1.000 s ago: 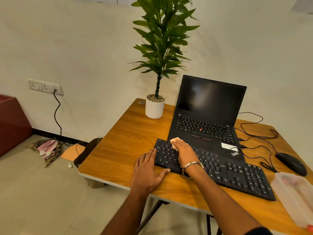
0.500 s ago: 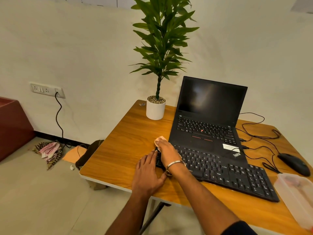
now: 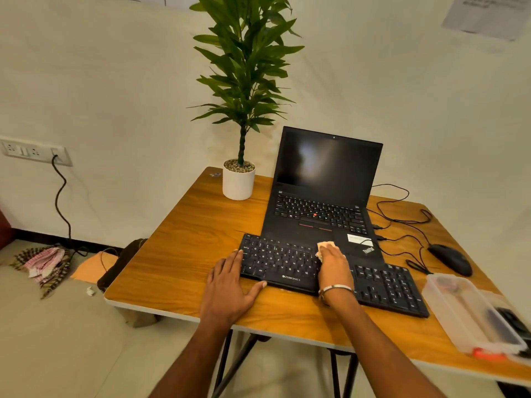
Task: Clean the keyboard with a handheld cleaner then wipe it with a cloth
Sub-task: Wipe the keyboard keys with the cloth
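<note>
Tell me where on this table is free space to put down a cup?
Free: bare wood left of the keyboard, before the plant pot. Crowded: right side, with cables, mouse and plastic box.

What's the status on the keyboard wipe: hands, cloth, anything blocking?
Left hand flat, bracing the keyboard at its left end. Right hand pressing cloth mid-keyboard. Laptop butts against the far edge; key area unobstructed.
</note>
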